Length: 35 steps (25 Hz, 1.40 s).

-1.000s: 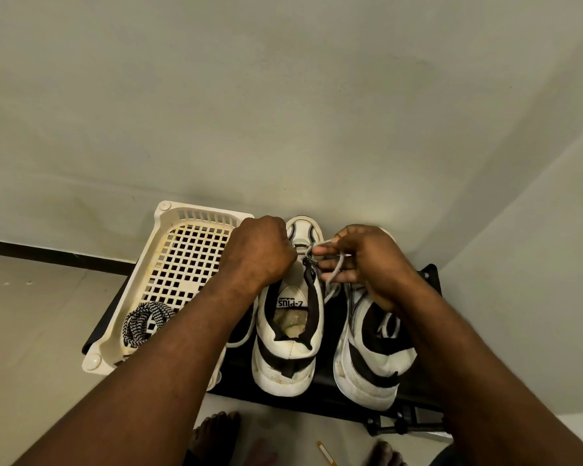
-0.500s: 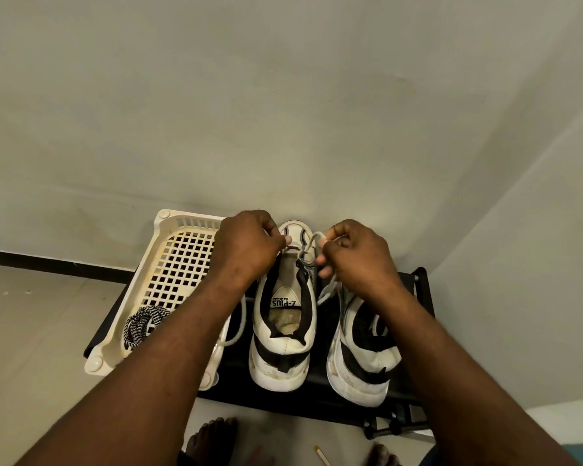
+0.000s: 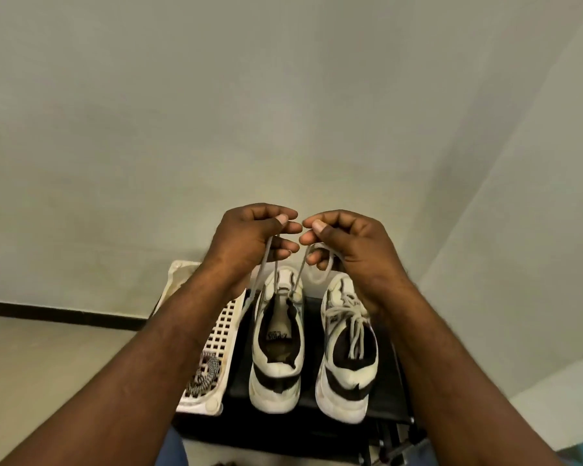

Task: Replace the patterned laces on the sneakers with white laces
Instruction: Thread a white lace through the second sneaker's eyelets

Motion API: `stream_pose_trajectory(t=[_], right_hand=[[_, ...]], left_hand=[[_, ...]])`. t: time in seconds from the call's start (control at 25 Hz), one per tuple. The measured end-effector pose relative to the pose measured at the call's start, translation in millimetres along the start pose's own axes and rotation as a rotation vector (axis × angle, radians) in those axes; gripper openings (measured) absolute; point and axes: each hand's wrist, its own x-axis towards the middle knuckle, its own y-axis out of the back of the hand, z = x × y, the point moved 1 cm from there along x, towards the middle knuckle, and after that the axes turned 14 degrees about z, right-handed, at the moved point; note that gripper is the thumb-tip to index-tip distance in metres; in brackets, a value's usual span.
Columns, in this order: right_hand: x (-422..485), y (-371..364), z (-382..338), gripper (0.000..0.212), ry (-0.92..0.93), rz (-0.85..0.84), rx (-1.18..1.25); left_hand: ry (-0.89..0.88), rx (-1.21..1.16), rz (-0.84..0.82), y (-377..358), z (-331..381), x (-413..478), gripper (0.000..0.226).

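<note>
Perforated cream plastic basket, woven cloth lace, matt wall

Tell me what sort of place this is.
Probably a corner of a home: plain walls meeting, a dark skirting strip along a bare floor, and a low black rack holding sneakers and a plastic basket.

Your left forearm hides most of the cream perforated plastic basket. The white lace ends vanish inside your left hand and right hand.

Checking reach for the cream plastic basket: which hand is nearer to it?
Left. The left hand grips a white lace end above the far edge of the cream plastic basket; the right hand holds the other end above the laced white-and-black sneaker, farther off.
</note>
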Motion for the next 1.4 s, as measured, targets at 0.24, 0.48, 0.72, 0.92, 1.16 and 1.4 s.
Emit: stream_pose_trajectory(t=[0.24, 0.48, 0.72, 0.92, 1.16, 1.4], right_hand=[[-0.5, 0.9, -104.0, 0.025, 0.136, -0.012, 0.073], [-1.8, 0.1, -170.3, 0.042, 0.278, 0.002, 0.201], [-0.4, -10.0, -184.6, 0.018, 0.418, 0.158, -0.061], [12.5, -24.2, -193.9, 0.020, 0.482, 0.285, -0.137], [20.1, -28.8, -205.5, 0.026, 0.544, 0.282, -0.248], [19.5, -33.5, -208.8, 0.023, 0.570, 0.286, -0.225]], left_hand=[[-0.170, -0.139, -0.041, -8.3, 113.1, -14.5, 0.023], [-0.273, -0.292, -0.116, -6.8, 180.3, -29.0, 0.035], [-0.408, -0.038, 0.116, -8.0, 197.1, -38.1, 0.018], [-0.563, 0.211, 0.220, -10.9, 208.7, -30.0, 0.019], [-0.613, 0.141, 0.299, -15.2, 220.4, -23.8, 0.005], [-0.646, 0.140, 0.315, -21.8, 224.8, -28.3, 0.012]])
